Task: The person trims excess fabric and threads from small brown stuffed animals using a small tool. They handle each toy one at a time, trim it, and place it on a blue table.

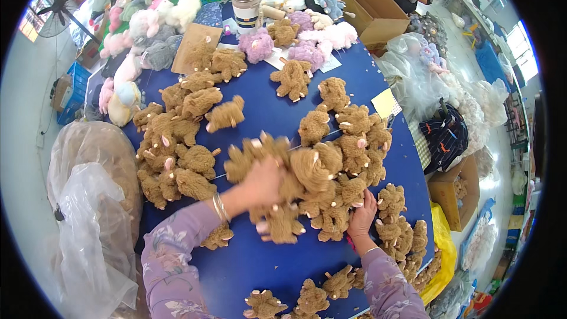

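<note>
My left hand (264, 183), blurred by motion, is in among small brown plush animals near the middle of the table. Its fingers are hidden, so whether it grips one cannot be told. A brown plush toy (280, 224) just below it and another above it are blurred too. My right hand (361, 218) rests at the lower right edge of the central heap, fingers stretched upward against a brown plush toy (331, 218). Something pink shows beside its wrist. More brown plush toys (198, 159) form a second heap to the left.
The blue table (260, 277) carries pastel plush toys (257, 44), a lidded cup (247, 9) and a yellow paper (385, 103) along its far and right parts. Plastic bags (94, 201) stand at left. A large cardboard box (360, 6) sits at the back, with another person beyond.
</note>
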Demonstrator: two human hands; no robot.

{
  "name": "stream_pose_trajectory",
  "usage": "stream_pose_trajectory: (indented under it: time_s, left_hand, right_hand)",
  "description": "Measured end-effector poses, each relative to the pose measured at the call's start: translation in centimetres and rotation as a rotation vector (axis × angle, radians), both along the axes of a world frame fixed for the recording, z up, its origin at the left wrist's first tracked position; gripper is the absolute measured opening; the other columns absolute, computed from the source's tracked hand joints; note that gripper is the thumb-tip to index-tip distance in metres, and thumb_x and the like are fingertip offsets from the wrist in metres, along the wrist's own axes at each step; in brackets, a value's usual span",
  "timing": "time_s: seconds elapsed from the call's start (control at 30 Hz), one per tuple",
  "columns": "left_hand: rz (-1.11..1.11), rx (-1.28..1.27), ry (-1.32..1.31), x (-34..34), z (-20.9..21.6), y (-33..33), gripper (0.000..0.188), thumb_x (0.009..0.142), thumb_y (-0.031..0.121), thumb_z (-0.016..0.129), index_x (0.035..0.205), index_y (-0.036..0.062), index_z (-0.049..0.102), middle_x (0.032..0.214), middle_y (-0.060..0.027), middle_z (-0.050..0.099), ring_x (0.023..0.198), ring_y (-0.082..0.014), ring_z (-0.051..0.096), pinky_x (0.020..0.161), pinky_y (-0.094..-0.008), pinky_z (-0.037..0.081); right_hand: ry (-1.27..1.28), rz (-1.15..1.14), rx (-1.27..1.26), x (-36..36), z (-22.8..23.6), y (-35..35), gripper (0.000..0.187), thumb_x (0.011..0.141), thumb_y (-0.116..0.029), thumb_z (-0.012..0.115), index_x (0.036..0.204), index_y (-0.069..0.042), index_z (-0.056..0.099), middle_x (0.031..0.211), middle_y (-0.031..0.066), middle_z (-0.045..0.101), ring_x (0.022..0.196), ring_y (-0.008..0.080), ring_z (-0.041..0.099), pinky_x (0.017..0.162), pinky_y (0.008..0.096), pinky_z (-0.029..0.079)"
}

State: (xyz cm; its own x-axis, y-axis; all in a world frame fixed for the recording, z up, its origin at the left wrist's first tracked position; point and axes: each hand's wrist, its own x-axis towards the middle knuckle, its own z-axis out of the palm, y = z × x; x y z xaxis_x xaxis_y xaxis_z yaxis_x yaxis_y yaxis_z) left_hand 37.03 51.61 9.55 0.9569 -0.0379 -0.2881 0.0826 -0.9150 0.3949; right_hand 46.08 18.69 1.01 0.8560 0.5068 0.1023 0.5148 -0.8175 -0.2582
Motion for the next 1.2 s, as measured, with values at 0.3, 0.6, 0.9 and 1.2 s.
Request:
stream_pose_trajectory:
  time_s: [0.3, 0.6, 0.9, 1.2]
  left_hand:
    - [0.281, 0.001, -0.757, 6.7, 5.1, 12.9, 0.056, 0.077, 0.032, 0.067, 0.125, 0.0068, 0.053, 0.128, -0.0184, 0.051, 0.119, -0.0372, 0.046, 0.104, -0.0449, 0.036]
    - [0.586, 0.253, -0.207, 6.8, -8.4, 21.8, 0.048, 0.084, 0.045, 0.057, 0.123, 0.0174, 0.058, 0.130, -0.0253, 0.050, 0.135, -0.0505, 0.024, 0.111, -0.0623, 0.014]
    - [0.275, -0.117, -0.379, 3.3, 3.1, 15.1, 0.047, 0.079, 0.032, 0.065, 0.115, 0.0031, 0.058, 0.118, -0.0178, 0.058, 0.111, -0.0352, 0.053, 0.096, -0.0428, 0.042]
    - [1.014, 0.170, -0.221, 11.1, -3.3, 27.1, 0.078, 0.076, 0.059, 0.061, 0.138, 0.0144, 0.046, 0.147, -0.0237, 0.034, 0.135, -0.0445, 0.031, 0.109, -0.0515, 0.029]
  right_hand:
    - [-0.035, 0.038, -0.035, 0.0, -0.5, -0.5, 0.059, 0.065, -0.002, 0.064, 0.124, 0.000, 0.052, 0.136, 0.0145, 0.044, 0.127, 0.0355, 0.039, 0.104, 0.0473, 0.031]
    - [-0.042, -0.003, -0.007, 0.1, -1.3, -0.6, 0.056, 0.069, -0.001, 0.057, 0.125, 0.000, 0.052, 0.134, 0.0148, 0.047, 0.125, 0.0364, 0.041, 0.105, 0.0477, 0.031]
    - [-0.039, -0.011, -0.014, -0.1, -0.4, 0.6, 0.046, 0.079, -0.014, 0.061, 0.123, -0.001, 0.055, 0.134, 0.0137, 0.047, 0.124, 0.0350, 0.042, 0.102, 0.0457, 0.034]
    - [-0.046, 0.016, -0.035, 0.2, -1.7, -0.8, 0.052, 0.077, -0.012, 0.060, 0.126, 0.000, 0.051, 0.132, 0.0160, 0.047, 0.124, 0.0371, 0.041, 0.103, 0.0471, 0.032]
